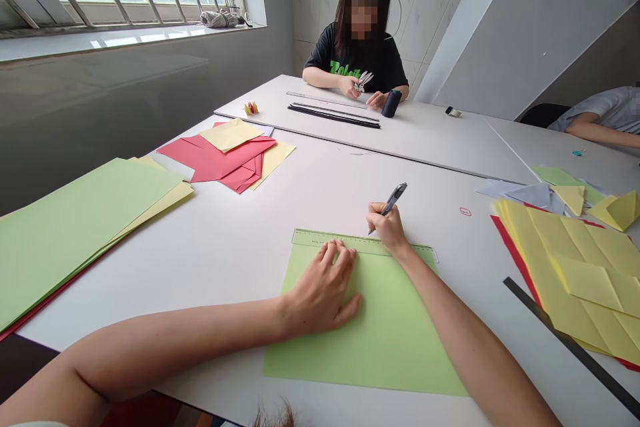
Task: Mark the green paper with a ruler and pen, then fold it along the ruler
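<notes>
Head view. Left hand point(323, 290) open, fingers spread, fingertips pressing on a clear green-edged ruler point(320, 237) that lies along the far edge of a green sheet point(373, 340). Right hand point(389, 228) closed around a pen point(393, 200), its tip at the ruler's far edge (hand just beside the left one, not touching it). Sheet and ruler sit on a white table point(215, 267).

To the left, a stack of green and yellow sheets point(80, 230); farther on, red and yellow papers point(225, 153). To the right, folded yellow sheets point(575, 273) with a black strip point(565, 340) alongside.

Across the table, a person in a black T-shirt point(357, 63) holds a small white paper cut-out point(363, 82), near a dark thread spool point(391, 103).
</notes>
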A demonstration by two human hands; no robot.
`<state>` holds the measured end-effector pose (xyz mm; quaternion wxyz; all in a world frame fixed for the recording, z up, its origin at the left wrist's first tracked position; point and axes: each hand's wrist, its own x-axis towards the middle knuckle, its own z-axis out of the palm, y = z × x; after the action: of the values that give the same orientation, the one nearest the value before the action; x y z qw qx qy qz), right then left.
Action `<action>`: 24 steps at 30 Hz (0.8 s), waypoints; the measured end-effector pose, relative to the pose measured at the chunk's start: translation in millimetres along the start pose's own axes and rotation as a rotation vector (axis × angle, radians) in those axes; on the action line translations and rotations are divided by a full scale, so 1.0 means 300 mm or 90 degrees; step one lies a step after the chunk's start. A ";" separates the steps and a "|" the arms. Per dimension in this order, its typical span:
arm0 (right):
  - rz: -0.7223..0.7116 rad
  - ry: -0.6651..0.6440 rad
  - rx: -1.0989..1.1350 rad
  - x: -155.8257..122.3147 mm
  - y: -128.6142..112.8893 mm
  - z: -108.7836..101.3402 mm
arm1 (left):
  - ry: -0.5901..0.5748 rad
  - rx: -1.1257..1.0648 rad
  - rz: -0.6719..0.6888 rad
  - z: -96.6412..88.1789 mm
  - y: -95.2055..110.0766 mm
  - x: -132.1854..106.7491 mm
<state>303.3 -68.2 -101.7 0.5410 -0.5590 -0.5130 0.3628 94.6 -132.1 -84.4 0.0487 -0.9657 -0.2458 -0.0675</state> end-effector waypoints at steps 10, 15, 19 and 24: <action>0.051 0.044 0.160 0.065 -0.030 -0.088 | 0.002 -0.012 0.004 0.000 -0.002 0.000; 0.060 0.044 0.176 0.061 -0.050 -0.183 | 0.015 -0.014 0.007 -0.006 -0.003 0.001; 0.070 0.006 0.154 0.026 -0.051 -0.213 | 0.017 -0.006 0.015 -0.011 -0.006 0.004; 0.052 -0.018 0.131 0.002 -0.055 -0.235 | 0.015 0.005 0.020 -0.010 -0.010 0.005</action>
<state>368.2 -85.8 -74.7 0.5729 -0.5160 -0.4575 0.4429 94.0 -129.1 -81.1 0.0567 -0.9684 -0.2305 -0.0769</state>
